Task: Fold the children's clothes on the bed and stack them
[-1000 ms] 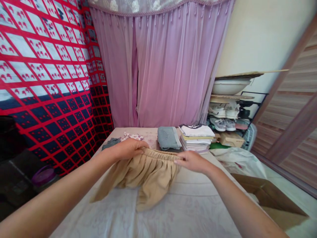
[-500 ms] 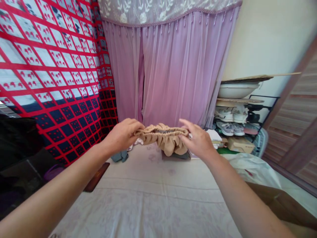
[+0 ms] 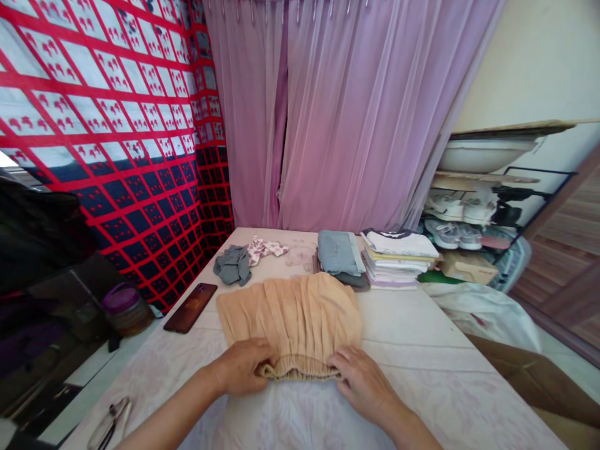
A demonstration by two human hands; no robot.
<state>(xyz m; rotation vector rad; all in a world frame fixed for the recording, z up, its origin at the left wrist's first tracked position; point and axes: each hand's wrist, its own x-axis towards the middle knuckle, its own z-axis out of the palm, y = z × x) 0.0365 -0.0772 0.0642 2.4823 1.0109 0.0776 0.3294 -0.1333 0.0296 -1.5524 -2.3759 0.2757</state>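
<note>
A tan garment with a gathered elastic waistband [image 3: 295, 312] lies spread on the cloth-covered table [image 3: 403, 400]; it looks like a skirt or shorts, but I cannot tell which. Its waistband faces me, and the pleated body stretches away toward the curtain. My left hand [image 3: 246, 367] grips the left end of the waistband, fingers curled over the edge. At the opposite end my right hand [image 3: 359, 378] pinches the band between thumb and fingers. Both hands rest low, near the table surface.
Behind the garment are folded jeans [image 3: 341, 253] and a stack of folded shirts [image 3: 398, 256]. A crumpled grey cloth [image 3: 233, 265] and a patterned cloth [image 3: 265, 249] lie back left. A phone [image 3: 191, 307] and glasses [image 3: 110, 424] lie along the left edge.
Both hands have come down and toward me with the garment. It was held bunched in the air; now it lies spread on the table. The view has tilted downward.
</note>
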